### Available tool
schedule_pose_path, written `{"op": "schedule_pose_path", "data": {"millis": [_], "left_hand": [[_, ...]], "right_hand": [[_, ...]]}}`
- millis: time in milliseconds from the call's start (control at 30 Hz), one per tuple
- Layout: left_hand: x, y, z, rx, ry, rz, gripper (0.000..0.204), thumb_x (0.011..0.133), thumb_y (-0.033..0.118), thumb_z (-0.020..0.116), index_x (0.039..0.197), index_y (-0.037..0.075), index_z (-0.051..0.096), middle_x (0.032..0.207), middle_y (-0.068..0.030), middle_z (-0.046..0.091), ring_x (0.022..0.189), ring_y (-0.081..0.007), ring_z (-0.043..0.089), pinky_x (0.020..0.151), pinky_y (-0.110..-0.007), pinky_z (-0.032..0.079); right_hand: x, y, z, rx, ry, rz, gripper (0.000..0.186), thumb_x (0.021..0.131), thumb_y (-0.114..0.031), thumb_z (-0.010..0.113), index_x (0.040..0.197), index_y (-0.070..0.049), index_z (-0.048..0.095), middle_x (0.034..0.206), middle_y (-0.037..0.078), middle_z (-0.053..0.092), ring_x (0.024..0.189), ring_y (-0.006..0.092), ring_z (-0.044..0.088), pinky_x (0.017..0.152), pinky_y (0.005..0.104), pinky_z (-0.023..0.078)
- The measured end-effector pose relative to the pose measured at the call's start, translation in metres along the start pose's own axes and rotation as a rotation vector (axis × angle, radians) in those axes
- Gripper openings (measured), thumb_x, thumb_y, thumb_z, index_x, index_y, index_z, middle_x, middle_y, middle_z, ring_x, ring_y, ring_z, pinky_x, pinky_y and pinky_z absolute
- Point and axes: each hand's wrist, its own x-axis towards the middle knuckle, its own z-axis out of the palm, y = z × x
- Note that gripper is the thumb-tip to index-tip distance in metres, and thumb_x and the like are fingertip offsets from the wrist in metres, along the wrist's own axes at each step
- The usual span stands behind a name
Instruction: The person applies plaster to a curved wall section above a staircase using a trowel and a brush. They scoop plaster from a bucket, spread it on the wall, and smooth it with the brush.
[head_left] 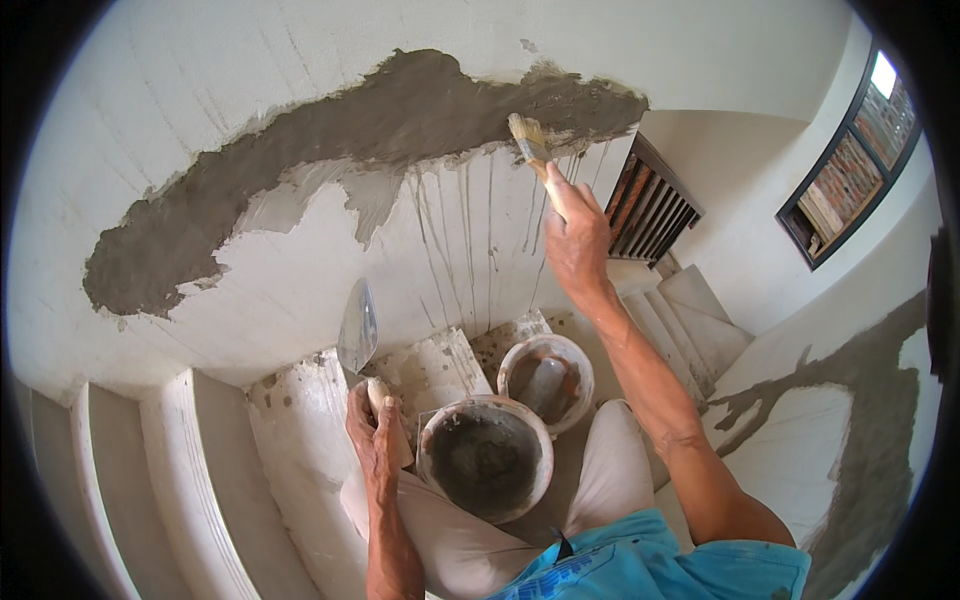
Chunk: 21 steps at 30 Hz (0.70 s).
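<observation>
My right hand (577, 235) grips the wooden handle of a paintbrush (530, 142). Its pale bristles are at the lower edge of a wet grey mortar patch (400, 115) that stretches across the white wall; whether they touch it I cannot tell. Lower down, my left hand (374, 430) is closed around the handle of a trowel (357, 328), its metal blade pointing up. Just right of that hand stands a bucket (548, 462) of grey mortar. Behind it, a second bucket (583, 400) holds murky liquid and a pale object I cannot make out.
White stair steps (215, 470) descend on the left, and more steps (670, 325) lie at the right. Past them are a dark slatted railing (655, 200) and a black-framed window (855, 150). Another grey mortar patch (870, 430) covers the right wall. Drips streak the wall beneath the brush.
</observation>
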Motion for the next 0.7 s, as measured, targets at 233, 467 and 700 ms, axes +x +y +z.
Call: {"op": "schedule_pose_path", "data": {"millis": [233,467,700], "left_hand": [[0.000,-0.001,0.003,-0.079,-0.034,-0.028,0.042,0.094,0.025,0.070,0.125,0.002,0.054,0.091,-0.0079,0.060,0.074,-0.0128,0.059,0.063,-0.028,0.050],[-0.002,0.013,0.006,-0.070,-0.037,-0.025,0.045,0.094,0.028,0.069,0.126,0.001,0.053,0.086,-0.0079,0.061,0.062,-0.0137,0.057,0.050,-0.029,0.049],[0.001,0.001,0.004,-0.086,-0.054,-0.018,0.049,0.094,0.033,0.071,0.126,0.001,0.053,0.085,-0.0073,0.061,0.063,-0.0131,0.058,0.051,-0.028,0.049]], "right_hand": [[0.028,0.050,-0.016,-0.220,0.190,-0.035,0.062,0.083,0.010,0.058,0.143,-0.004,0.054,0.091,0.017,0.057,0.075,0.0307,0.060,0.064,0.0431,0.047],[-0.011,0.011,0.001,-0.016,-0.106,-0.017,0.060,0.081,0.010,0.059,0.138,-0.005,0.059,0.086,0.016,0.055,0.076,0.0309,0.060,0.067,0.0435,0.048],[0.022,0.061,-0.016,-0.214,0.196,0.065,0.054,0.085,0.005,0.059,0.139,-0.003,0.058,0.092,0.018,0.061,0.080,0.0317,0.062,0.073,0.0417,0.049]]}}
